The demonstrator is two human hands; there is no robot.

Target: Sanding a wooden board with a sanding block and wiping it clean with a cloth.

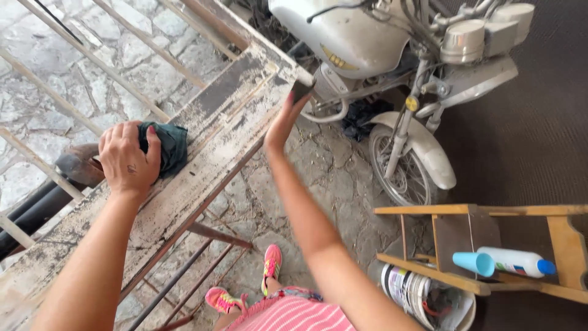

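dark green cloth bunched under left hand fingers, pressed on peeling painted frame | right hand fingers closed on dark scraper-like tool at frame's far edge | motorcycle beyond fingertips

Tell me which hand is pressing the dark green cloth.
The left hand presses the dark green cloth on the worn plank; the right hand rests at the plank's edge.
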